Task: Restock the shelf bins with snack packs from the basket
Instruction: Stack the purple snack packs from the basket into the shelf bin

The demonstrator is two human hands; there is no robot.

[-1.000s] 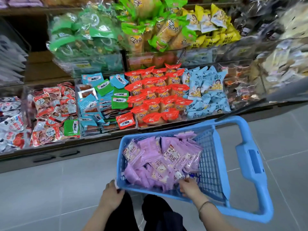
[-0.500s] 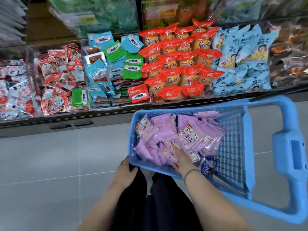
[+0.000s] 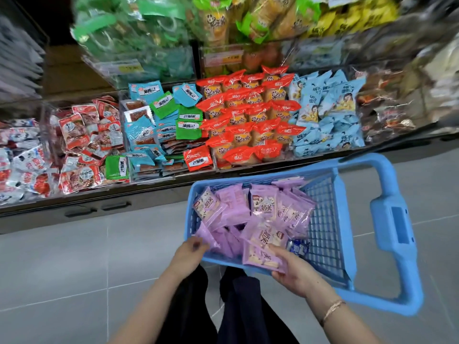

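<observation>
1. Foremost, purple snack pack (image 3: 263,258): lifted over the near rim of the basket, tilted, printed face up.
2. Right hand (image 3: 295,271): grasping that pack, thumb on top along its right edge, fingers beneath; thin bracelet (image 3: 332,309) on the wrist.
3. Left hand (image 3: 188,254): at the near left corner of the basket, fingertips blurred and touching the rim and the nearest purple wrapper; cannot tell whether clenched on either.
4. Purple packs (image 3: 260,207): loose heap filling the left and middle of the basket, some flat, some leaning on one another.
5. Small dark-blue pack (image 3: 296,247): on the basket bottom, just beside the heap's right edge.
6. Basket (image 3: 323,232): blue plastic, mesh walls, on the floor before the shelf; loop handle (image 3: 395,232) folded out to the right.
7. Shelf bins (image 3: 216,167), lower row, clear fronts, left to right: red-and-white packs (image 3: 84,135); blue and green flat packs (image 3: 159,125); red-orange packs (image 3: 248,115) in stacked rows; pale-blue packs (image 3: 327,112).
8. Upper row, blurred: green packs (image 3: 129,28) at left, yellow packs (image 3: 360,13) at right.
9. Floor (image 3: 74,256): grey tiles.
</observation>
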